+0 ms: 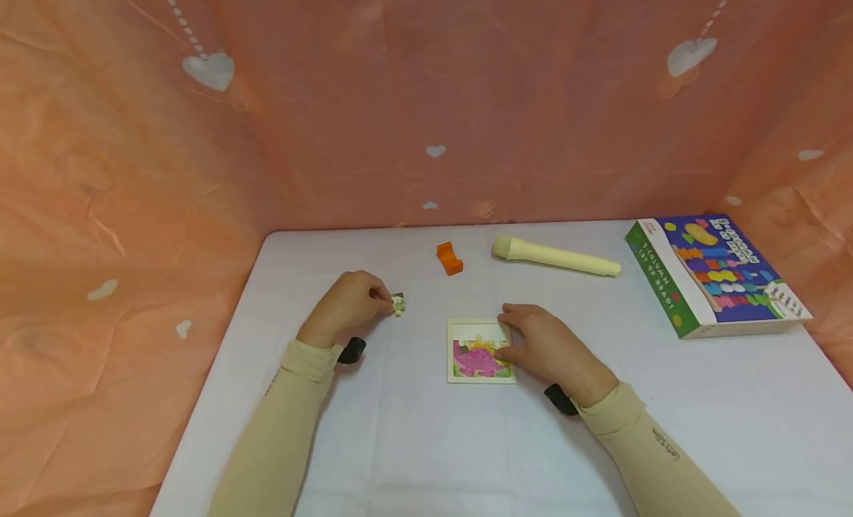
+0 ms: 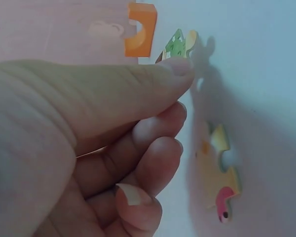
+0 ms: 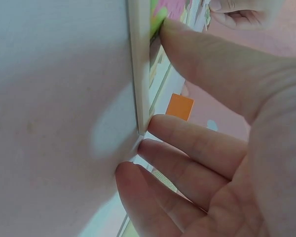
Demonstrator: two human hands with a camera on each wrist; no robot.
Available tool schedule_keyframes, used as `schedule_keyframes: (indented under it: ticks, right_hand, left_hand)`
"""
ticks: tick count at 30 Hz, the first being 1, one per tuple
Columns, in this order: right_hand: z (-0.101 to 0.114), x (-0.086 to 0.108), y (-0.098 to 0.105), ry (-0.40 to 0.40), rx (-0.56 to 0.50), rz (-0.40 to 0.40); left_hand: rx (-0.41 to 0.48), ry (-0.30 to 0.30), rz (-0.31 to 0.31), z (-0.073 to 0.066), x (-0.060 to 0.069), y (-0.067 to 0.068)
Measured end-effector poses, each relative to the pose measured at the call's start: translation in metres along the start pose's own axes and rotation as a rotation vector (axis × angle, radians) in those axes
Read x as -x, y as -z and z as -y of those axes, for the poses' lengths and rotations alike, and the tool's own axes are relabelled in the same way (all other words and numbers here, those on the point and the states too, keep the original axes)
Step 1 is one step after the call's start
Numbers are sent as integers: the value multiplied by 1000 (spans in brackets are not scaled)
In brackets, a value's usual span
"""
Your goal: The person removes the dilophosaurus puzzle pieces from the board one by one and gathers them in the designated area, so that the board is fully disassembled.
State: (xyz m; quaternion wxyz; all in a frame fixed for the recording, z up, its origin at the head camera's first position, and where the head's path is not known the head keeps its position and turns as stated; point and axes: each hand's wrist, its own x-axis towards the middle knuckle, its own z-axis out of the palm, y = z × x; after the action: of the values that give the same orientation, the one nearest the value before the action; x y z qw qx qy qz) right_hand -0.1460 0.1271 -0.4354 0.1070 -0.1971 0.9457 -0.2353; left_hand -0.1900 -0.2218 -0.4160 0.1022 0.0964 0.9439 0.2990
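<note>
My left hand [image 1: 349, 304] pinches a small green-and-cream jigsaw piece [image 1: 398, 304] between thumb and fingers, left of the puzzle board. In the left wrist view, a second jigsaw piece [image 2: 218, 173], yellow with a pink bit and an eye, lies on the table beyond the curled fingers; the hand hides it in the head view. The square puzzle board [image 1: 481, 380] holds a pink dinosaur picture across its lower part, while its upper part shows bare white. My right hand [image 1: 549, 347] rests at the board's right side, thumb on the picture and fingertips at the upper right corner.
An orange block [image 1: 449, 258] with a curved notch lies behind the board. To its right is a pale yellow stick [image 1: 556, 256] with a thicker rounded end. A bead-set box [image 1: 720, 276] sits at the table's right side. Orange cloth [image 1: 426, 95] hangs behind the white table [image 1: 426, 443].
</note>
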Motion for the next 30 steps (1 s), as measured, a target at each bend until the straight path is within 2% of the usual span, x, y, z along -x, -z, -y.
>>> schedule_keyframes:
  ticks: [10,13,16,19,23,30]
  right_hand:
    - [0,0,1,-3,7,11]
    - [0,1,1,1,12,10]
    - [0,1,2,11,16,7]
    - [0,0,1,21,15,10]
    - [-1,1,0,27,18,17]
    - [1,2,0,29,11,20]
  left_hand:
    - [-14,-1,-2,3,-1,-5]
    - [-12,14,-12,3,1,0]
    - [40,59,-17,3,5,9]
    - [65,75,-38,0,11,16]
    - [34,12,-38,-12,17,9]
    - [-32,-159,55,-47,19,-30]
